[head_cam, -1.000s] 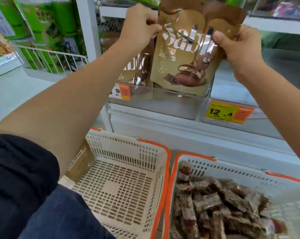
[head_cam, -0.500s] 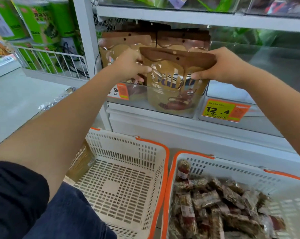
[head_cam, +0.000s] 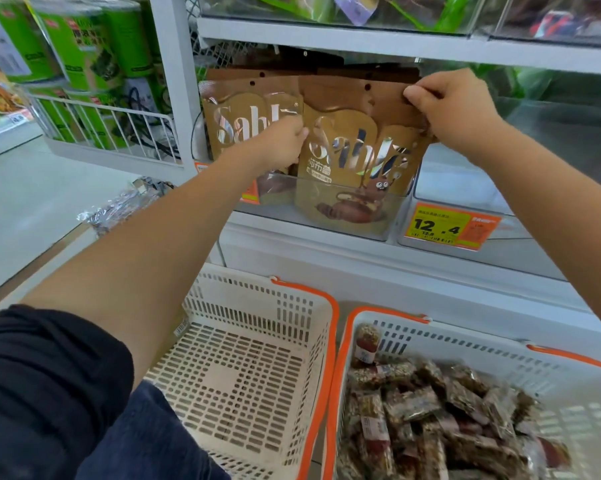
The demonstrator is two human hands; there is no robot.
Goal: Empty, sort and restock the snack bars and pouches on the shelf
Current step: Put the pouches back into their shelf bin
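A gold-brown snack pouch (head_cam: 358, 161) stands upright in the clear shelf bin (head_cam: 347, 226), at the front of a row. My right hand (head_cam: 451, 109) pinches its top right corner. My left hand (head_cam: 278, 143) grips its left edge, between it and a second row of the same pouches (head_cam: 243, 119) on the left. More pouches stand behind both. Below, the right white basket (head_cam: 465, 337) holds several wrapped snack bars (head_cam: 430, 410). The left white basket (head_cam: 257, 368) has nothing in it.
A yellow-orange price tag (head_cam: 448, 226) reading 12.4 hangs on the neighbouring clear bin, to the right. Green canisters (head_cam: 84, 46) fill a wire rack at the left. A foil wrapper (head_cam: 119, 206) lies on the floor. An upper shelf (head_cam: 361, 39) carries other packets.
Both hands have lowered the pouch from in front of the shelf down into the clear bin, where it now stands at the front of the right row.
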